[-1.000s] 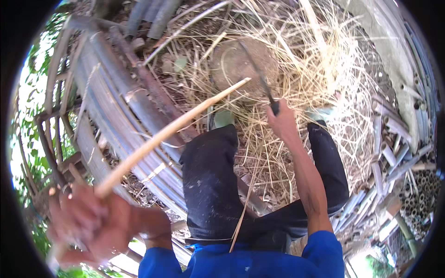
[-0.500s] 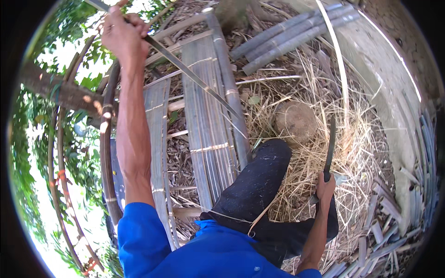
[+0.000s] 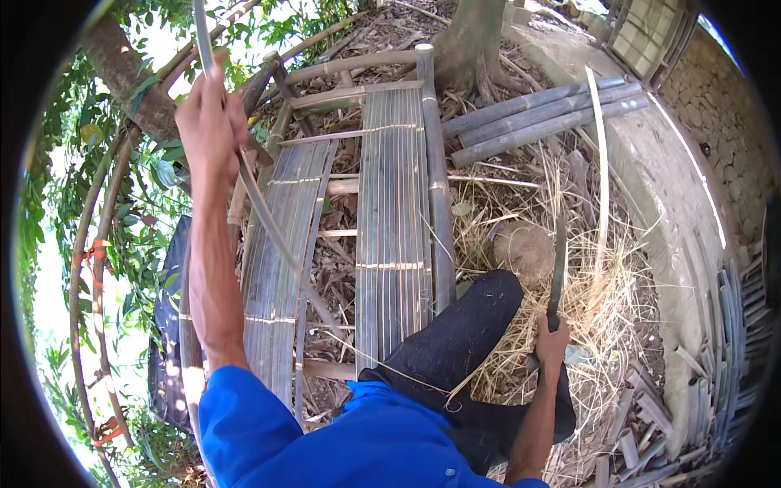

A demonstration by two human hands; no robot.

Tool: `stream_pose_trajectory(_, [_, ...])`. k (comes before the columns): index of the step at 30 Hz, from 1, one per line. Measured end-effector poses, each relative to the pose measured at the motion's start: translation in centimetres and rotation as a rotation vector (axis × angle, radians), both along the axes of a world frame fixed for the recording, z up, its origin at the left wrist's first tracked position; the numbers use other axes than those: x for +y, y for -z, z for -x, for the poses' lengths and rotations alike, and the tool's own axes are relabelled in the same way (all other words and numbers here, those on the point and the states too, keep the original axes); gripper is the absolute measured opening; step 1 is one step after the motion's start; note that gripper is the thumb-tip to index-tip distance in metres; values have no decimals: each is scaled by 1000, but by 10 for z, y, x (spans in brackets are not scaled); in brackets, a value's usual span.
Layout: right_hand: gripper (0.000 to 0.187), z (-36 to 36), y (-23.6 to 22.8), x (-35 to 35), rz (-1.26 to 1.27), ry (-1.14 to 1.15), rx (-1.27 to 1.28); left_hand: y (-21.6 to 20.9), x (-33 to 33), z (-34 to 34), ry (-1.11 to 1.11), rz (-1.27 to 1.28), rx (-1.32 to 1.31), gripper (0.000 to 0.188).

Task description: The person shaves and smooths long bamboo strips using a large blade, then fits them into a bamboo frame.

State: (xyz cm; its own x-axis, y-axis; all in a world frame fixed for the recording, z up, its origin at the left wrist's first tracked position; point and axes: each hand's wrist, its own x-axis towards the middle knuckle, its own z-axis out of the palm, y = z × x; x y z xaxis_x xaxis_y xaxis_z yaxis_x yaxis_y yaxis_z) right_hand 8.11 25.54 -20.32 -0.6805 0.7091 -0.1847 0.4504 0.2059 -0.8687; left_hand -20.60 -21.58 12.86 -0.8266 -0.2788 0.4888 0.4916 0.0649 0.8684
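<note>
nearest us, our right hand is wrapped round the handle of a long, dark, narrow-bladed knife, its tip pointing away. our left hand, raised, is clenched around a long, thin, greyish strip sloping down over the slatted grey bamboo bench. off the bench's right edge sits a round brown block; farther along that edge, grey bamboo poles lie.

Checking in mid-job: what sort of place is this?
Probably an outdoor yard where bamboo is worked, though I can't be certain: a slatted bench stands near a tree trunk, grey poles lie side by side, and pale, thin strips litter the ground.
</note>
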Motion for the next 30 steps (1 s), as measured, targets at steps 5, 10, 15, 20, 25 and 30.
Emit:
stream_pose_trajectory(5, [26,3,-6,-7,86,-32,-2,100,-14,-50,-100,292,-271,37])
stream_pose_trajectory(10, [26,4,-20,-17,118,-51,-17,200,-62,-114,-136,492,-642,32])
stream_pose_trajectory(15, [24,5,-13,-23,69,-38,-32,319,-43,-183,-123,506,-690,30])
stream_pose_trajectory(20, [25,9,-20,-33,112,-65,-52,390,-40,-212,-40,587,-894,30])
stream_pose_trajectory(25, [26,12,9,-12,-95,-126,-62,418,-19,-145,-57,580,-647,36])
stream_pose_trajectory(30, [25,25,-7,-30,18,-116,-28,427,3,-77,-109,576,-649,38])
